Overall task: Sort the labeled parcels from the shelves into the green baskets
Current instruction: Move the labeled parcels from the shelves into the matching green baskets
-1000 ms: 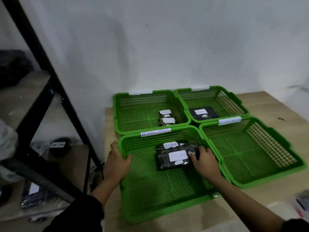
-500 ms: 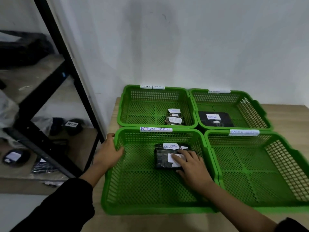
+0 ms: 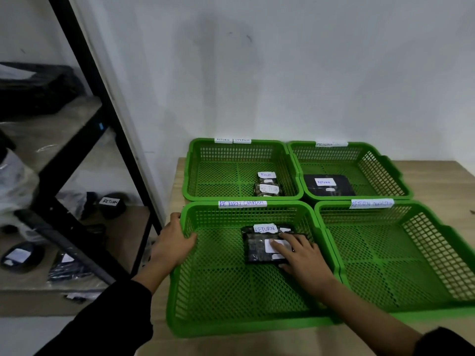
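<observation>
Four green baskets stand on a wooden table. The near-left basket, tagged "RETURN OVERDUE", holds two dark parcels. The back parcel carries a "RETURN" label. My right hand lies on the front parcel, fingers over its white label and thumb at its near edge. My left hand grips the basket's left rim. Two small labeled parcels sit in the far-left basket. A flat black parcel lies in the far-right basket. Nothing is in the near-right basket.
A black metal shelf rack stands to the left of the table, close to its edge. On its lower shelves lie more dark parcels, one labeled "RETURN" and another with a white label. A white wall runs behind the baskets.
My right hand has slid from the front parcel's right edge onto its top. The left hand stays on the basket's left rim. The view has shifted so the baskets sit squarer.
</observation>
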### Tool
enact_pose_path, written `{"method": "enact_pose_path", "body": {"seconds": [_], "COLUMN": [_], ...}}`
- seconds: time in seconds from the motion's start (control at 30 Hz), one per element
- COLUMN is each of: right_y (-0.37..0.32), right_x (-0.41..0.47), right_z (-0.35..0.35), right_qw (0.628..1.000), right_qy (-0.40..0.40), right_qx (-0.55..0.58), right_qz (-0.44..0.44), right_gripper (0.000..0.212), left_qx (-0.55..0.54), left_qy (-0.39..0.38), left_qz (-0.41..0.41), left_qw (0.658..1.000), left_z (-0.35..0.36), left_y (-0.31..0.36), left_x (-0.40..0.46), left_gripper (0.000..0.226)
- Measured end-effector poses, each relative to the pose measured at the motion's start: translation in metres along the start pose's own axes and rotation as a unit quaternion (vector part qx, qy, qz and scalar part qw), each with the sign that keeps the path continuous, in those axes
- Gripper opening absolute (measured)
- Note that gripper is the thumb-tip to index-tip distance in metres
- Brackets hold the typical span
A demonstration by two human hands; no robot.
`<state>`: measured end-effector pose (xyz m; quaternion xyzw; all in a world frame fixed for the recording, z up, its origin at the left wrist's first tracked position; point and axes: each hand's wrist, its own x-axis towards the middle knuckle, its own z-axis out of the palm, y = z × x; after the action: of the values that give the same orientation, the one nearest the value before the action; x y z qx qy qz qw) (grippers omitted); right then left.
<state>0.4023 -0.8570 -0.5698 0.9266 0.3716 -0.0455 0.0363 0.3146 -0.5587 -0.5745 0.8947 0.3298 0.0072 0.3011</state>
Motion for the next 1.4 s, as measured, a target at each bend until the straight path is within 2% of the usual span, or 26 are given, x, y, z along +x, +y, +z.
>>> {"method": "enact_pose_path", "body": {"seconds": [0.13,0.3,0.5,0.7,0.87,1.0,1.13,1.4], "right_y": [-0.004,-0.024,-0.065,-0.121,-0.168,-0.212,-0.264,-0.375], "right_x": [-0.004,-0.013,-0.025,-0.038,-0.063,-0.098,-0.141,-0.199], "right_z": [-0.01,-0.033,-0.068,-0.123,-0.184,-0.231,-0.261,-0.282], "right_qw": [1.0,0.997,0.982,0.964,0.954,0.946,0.94,0.942], "right_qy": [-0.006,0.038,0.097,0.183,0.254,0.298,0.326,0.327], "right_qx": [0.014,0.03,0.069,0.085,0.075,0.048,0.044,0.046], "right_qz": [-0.005,0.051,0.144,0.173,0.142,0.119,0.095,0.06], "right_gripper": [0.07,0.066,0.064,0.062,0.06,0.059,0.058,0.056], "left_qx": [-0.01,-0.042,-0.016,-0.069,-0.125,-0.167,-0.223,-0.256], "left_qy": [-0.002,-0.036,-0.134,-0.089,-0.118,-0.101,-0.072,-0.032], "left_qz": [0.011,0.023,0.061,0.185,0.304,0.378,0.394,0.371], "left_qw": [1.0,0.998,0.989,0.976,0.937,0.905,0.889,0.892], "left_z": [-0.002,-0.007,-0.032,-0.108,-0.186,-0.247,-0.295,-0.362], "left_y": [0.001,0.0,-0.007,0.016,0.029,0.021,-0.007,-0.09], "left_x": [-0.002,-0.002,0.016,0.004,-0.039,-0.089,-0.141,-0.223], "left_gripper": [0.052,0.056,0.084,0.059,0.027,0.021,0.015,0.014]}}
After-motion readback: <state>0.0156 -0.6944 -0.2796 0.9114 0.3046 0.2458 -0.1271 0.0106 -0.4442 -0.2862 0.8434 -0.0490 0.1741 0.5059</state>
